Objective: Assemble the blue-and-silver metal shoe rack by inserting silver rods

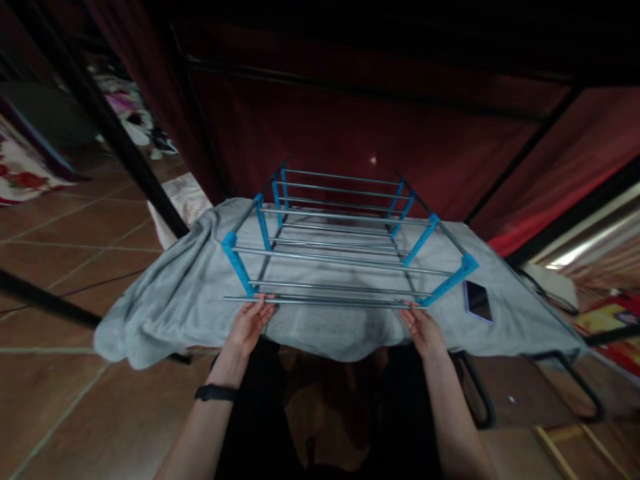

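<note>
A rack frame of grey metal rods with blue plastic connectors (242, 268) stands on a grey cloth (320, 330) in front of me. Along its near side lie thin metal rods (330, 303), close together, their left end reaching past the blue connector. My left hand (250, 321) grips these rods near the left, fingertips over them. Near their right end, my right hand (421, 325) holds them too, its fingers closed at the rod. How many rods are in my fingers is hard to make out.
A phone (478, 301) lies on the cloth, right of the rack. Dark red fabric (320, 127) hangs behind it. Dark metal poles (115, 140) rise at the left. Below the cloth at right is a black metal loop (480, 393). Brown tiles (60, 400) cover the floor.
</note>
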`<act>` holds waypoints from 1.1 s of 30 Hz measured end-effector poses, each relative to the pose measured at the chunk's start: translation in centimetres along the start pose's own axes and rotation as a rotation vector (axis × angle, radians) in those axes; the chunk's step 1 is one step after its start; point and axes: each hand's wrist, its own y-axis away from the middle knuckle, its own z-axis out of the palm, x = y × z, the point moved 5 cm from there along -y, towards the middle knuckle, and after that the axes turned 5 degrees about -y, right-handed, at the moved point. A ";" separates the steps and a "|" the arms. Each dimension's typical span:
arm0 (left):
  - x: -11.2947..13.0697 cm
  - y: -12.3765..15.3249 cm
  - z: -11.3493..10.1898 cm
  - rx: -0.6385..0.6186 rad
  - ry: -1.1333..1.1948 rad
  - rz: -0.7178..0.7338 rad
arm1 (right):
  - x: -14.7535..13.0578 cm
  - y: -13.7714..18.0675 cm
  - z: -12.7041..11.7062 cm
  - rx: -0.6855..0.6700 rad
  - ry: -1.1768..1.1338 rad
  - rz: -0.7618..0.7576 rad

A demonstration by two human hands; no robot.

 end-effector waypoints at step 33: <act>-9.6 5.5 10.6 -0.104 -0.076 -0.203 | 6.7 2.4 1.5 -0.055 -0.114 0.249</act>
